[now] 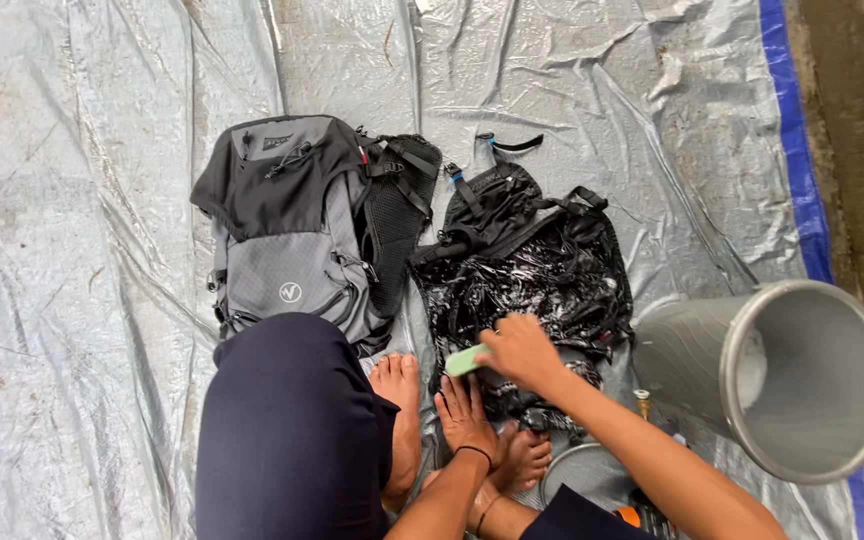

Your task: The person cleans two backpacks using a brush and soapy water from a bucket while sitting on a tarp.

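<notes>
I squat barefoot on a silver tarp. A wet, shiny black backpack (532, 270) lies in front of me. My right hand (520, 350) is closed on a light green bar-shaped piece (465, 360) and presses it against the black backpack's near edge. Just below it, my left hand (464, 415) lies flat with fingers spread on the same edge, a dark band around its wrist. A grey and black backpack (292, 225) lies dry to the left of the black one.
A grey plastic bucket (712, 350) lies on its side at the right, mouth toward me. A round metal rim (577, 460) and a small brass-coloured nozzle (642, 402) sit by my feet. The silver tarp (72, 250) ends in a blue edge (802, 190) at the right, with bare ground beyond.
</notes>
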